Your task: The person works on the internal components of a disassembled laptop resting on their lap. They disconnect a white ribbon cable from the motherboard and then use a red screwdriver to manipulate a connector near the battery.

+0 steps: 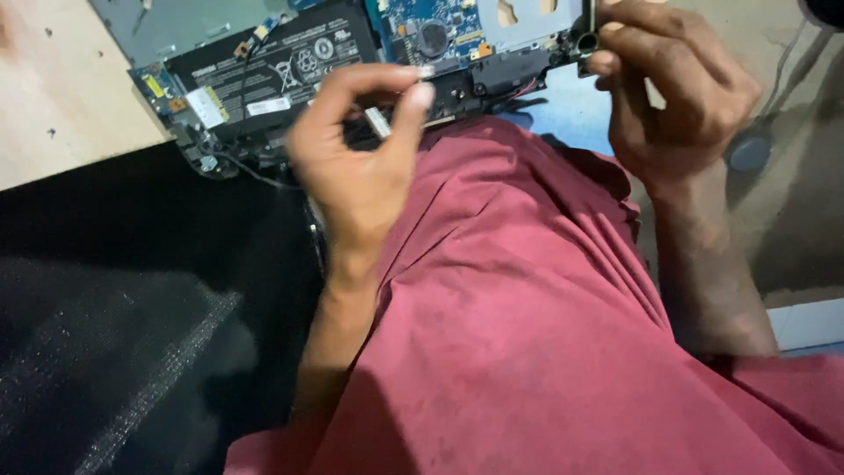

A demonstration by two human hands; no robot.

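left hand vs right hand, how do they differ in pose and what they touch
The left hand pinches thumb and forefinger at the near edge of the opened laptop, by the black battery; the right hand wraps its corner hinge. Left shows its back, right is curled. Both are bare.

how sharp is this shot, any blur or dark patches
Head view: the left hand is slightly motion-blurred at its edge and wrist, while the right hand and the opened laptop read fairly sharp; the black cloth at lower left falls into deep shadow with little detail; light is soft and dim, with no strong glare.
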